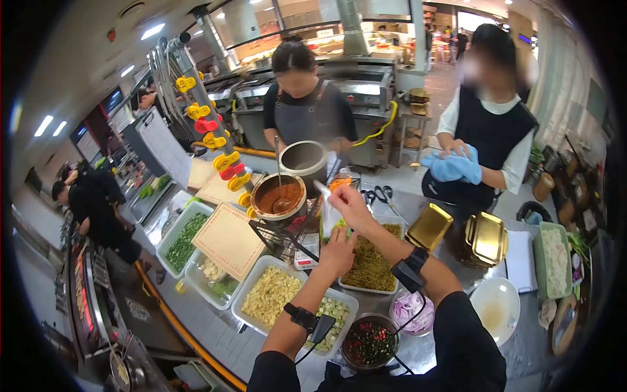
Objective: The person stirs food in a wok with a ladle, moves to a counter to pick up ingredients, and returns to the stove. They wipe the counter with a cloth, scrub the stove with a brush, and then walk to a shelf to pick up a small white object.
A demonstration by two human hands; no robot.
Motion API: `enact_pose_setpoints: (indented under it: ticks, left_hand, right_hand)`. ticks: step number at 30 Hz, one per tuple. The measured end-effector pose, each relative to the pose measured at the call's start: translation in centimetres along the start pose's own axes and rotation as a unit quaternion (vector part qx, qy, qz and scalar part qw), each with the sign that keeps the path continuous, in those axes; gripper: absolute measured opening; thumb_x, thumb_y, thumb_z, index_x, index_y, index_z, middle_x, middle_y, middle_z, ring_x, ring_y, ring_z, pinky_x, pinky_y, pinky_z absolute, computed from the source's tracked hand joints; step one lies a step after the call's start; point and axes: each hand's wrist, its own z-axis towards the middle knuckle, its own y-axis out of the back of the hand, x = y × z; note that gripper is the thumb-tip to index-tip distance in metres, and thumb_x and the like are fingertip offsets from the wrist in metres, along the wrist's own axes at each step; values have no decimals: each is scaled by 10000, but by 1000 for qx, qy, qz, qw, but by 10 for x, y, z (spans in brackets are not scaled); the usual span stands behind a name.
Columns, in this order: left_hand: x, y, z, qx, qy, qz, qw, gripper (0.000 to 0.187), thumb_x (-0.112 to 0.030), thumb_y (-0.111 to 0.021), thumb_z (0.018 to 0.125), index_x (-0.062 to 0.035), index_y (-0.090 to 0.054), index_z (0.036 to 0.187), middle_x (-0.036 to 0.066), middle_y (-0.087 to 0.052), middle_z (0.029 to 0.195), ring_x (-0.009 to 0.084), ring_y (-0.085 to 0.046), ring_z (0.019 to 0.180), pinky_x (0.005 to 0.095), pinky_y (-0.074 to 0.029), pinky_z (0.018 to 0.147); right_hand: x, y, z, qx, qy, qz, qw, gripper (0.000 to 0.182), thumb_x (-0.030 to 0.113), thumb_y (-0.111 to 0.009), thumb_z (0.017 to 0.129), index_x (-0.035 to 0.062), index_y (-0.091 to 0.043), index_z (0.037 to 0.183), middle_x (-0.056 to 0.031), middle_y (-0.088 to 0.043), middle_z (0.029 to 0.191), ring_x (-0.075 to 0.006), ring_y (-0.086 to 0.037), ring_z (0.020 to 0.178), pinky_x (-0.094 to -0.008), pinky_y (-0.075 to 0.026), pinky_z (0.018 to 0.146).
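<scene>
My right hand (pixel 353 208) reaches over the middle of the table, its fingers closed on a thin white sheet-like piece (pixel 327 208) that hangs down at the left of the fingers. What kind of sheet it is I cannot tell. Just below and nearer to me is my left hand (pixel 337 253), fingers stretched out and apart with nothing visible in them. Both hands overlap the far left edge of a tub of brownish-green chopped food (pixel 372 264). Left of my left hand stands a small white printed box (pixel 306 252).
A pot of red-brown sauce (pixel 277 198) with a ladle stands behind. Around me are chopped yellow food (pixel 271 295), sliced onion (pixel 413 312), chopped chillies (pixel 370 341), gold trays (pixel 486 238) and scissors (pixel 385 196). Two people stand opposite; one holds a blue cloth (pixel 452 164).
</scene>
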Motion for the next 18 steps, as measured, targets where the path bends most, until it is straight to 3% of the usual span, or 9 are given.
enact_pose_setpoints:
  ticks: [3, 7, 9, 11, 12, 13, 14, 17, 18]
  left_hand:
    - [5, -2, 4, -6, 16, -50, 999, 599, -281, -595, 825, -114, -392, 1363, 186, -290, 1459, 345, -240, 1372, 525, -327, 1052]
    - [-8, 12, -15, -49, 17, -43, 998, 565, -266, -593, 811, -117, -442, 1335, 191, -312, 1452, 361, -240, 1372, 629, -247, 1039]
    - [-15, 4, -38, -155, -50, 7, 987, 544, -231, -590, 801, -115, -466, 1318, 173, -325, 1446, 390, -258, 1352, 715, -223, 973]
    - [-35, -1, -63, -288, -120, 21, 950, 451, -165, -602, 784, -51, -526, 1214, 190, -407, 1359, 390, -336, 1289, 658, -283, 973]
    - [-48, -2, -69, -312, -193, -48, 929, 408, -132, -606, 779, -28, -536, 1167, 196, -440, 1307, 390, -373, 1250, 605, -318, 969]
    - [-67, -3, -75, -325, -263, -123, 900, 365, -99, -610, 773, -4, -545, 1119, 202, -474, 1255, 390, -410, 1211, 552, -352, 964]
    - [-93, -3, -81, -277, -305, -201, 889, 348, -45, -615, 760, 7, -547, 1097, 213, -505, 1187, 389, -474, 1126, 454, -418, 916]
    - [-180, -15, -103, -91, -407, -391, 820, 358, -9, -614, 752, 23, -533, 1099, 219, -498, 1183, 382, -524, 1052, 416, -476, 823]
    - [-207, -22, -108, 11, -427, -395, 813, 457, 49, -598, 744, 25, -491, 1188, 213, -486, 1200, 331, -576, 972, 359, -513, 743]
  right_hand:
    - [42, 18, -23, -181, 51, 113, 976, 124, 130, -589, 905, 56, -517, 838, 55, -474, 721, -36, -418, 673, -205, -357, 591]
    - [85, 69, -105, -327, 74, -17, 942, 130, 141, -571, 916, 67, -496, 839, 53, -450, 727, -32, -399, 681, -204, -347, 598]
    - [93, 101, -164, -381, 65, -124, 914, 133, 147, -564, 912, 67, -488, 838, 34, -465, 722, -34, -433, 650, -214, -375, 535]
    - [119, 116, -228, -426, 0, -117, 897, 132, 149, -549, 908, 68, -477, 832, 10, -481, 693, -53, -476, 577, -229, -398, 438]
    - [111, 128, -260, -458, -19, -128, 880, 127, 152, -543, 904, 71, -479, 830, -10, -511, 679, -78, -494, 492, -238, -405, 371]
    - [107, 137, -293, -479, -31, -154, 864, 113, 158, -539, 905, 79, -492, 840, -19, -522, 643, -89, -495, 464, -246, -419, 392]
    - [104, 138, -322, -492, -62, -170, 851, 107, 160, -534, 907, 81, -496, 845, -23, -530, 637, -93, -504, 463, -256, -422, 395]
    - [121, 114, -415, -497, -167, -161, 836, 100, 171, -518, 929, 76, -499, 906, -52, -584, 711, -101, -556, 528, -245, -441, 410]
    - [121, 107, -443, -501, -175, -163, 832, 100, 171, -530, 917, 76, -501, 909, -53, -588, 712, -105, -555, 522, -253, -441, 416]
